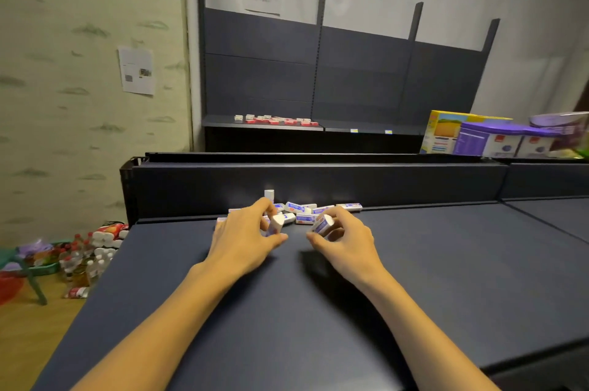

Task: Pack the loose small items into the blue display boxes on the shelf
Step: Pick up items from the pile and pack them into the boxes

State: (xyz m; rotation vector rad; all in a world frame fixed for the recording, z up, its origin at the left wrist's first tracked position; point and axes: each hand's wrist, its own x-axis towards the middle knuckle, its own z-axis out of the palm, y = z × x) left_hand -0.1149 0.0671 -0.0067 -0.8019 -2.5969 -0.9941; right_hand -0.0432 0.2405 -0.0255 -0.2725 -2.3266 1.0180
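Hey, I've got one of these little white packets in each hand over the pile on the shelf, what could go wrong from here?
1. The left hand and right hand each pinch a small white packet by the fingertips; either grip could slip.
2. One packet stands upright behind the loose pile; a brush from your fingers could topple it.
3. No blue display box is in view, so you may have to carry them.

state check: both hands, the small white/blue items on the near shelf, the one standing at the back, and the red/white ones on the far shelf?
left hand: holds one small item
right hand: holds one small item
loose pile: lying scattered on near shelf, unpacked
standing item: upright against back panel
red/white items: lying loose on far shelf
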